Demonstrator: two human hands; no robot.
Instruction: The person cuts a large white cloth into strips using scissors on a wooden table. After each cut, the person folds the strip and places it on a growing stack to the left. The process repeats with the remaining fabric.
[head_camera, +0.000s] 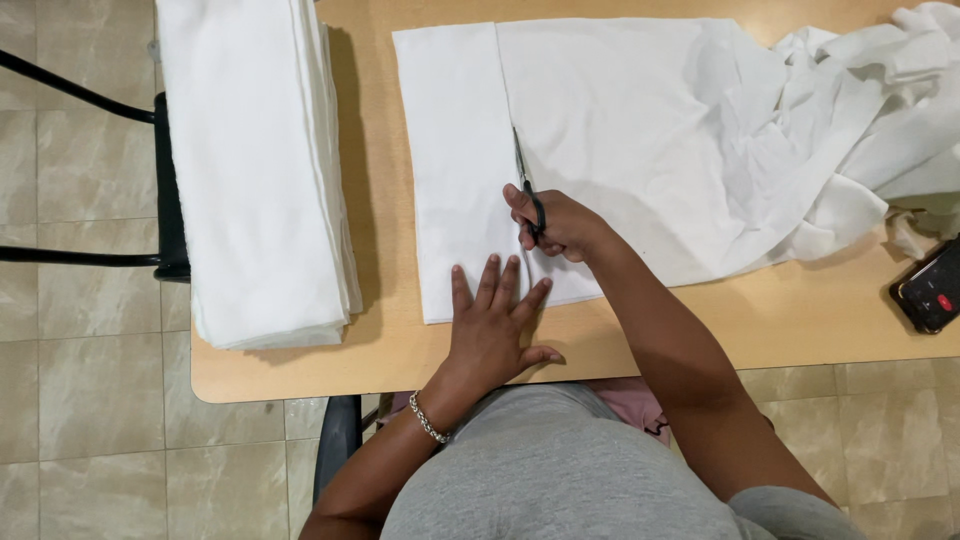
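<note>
Head view: looking straight down on a wooden table and the person's two arms.
Cloth: a white sheet lies flat across the middle of the table, reaching from near the front edge to the far edge. A straight cut line runs through it from the front towards the far side, leaving a narrow strip on the left of the line and the wide part on the right.
Scissors: dark-handled scissors sit in the cut line, blades pointing away from the person, about halfway up the sheet.
Right hand: the right hand is closed around the scissors' handles, fingers through the loops, resting on the cloth just right of the line.
Left hand: the left hand lies flat and spread wide, fingers on the near edge of the strip, palm on the bare table; it holds nothing. A bracelet is on that wrist.
Heap: at the right end the cloth runs into a loose, crumpled heap.
Stack: a folded white stack lies on the left end of the table, well apart from the sheet, overhanging the left edge.
Phone: a dark phone lies at the right edge, near the heap.
Chair: a black chair frame stands left of the table on a tiled floor.
</note>
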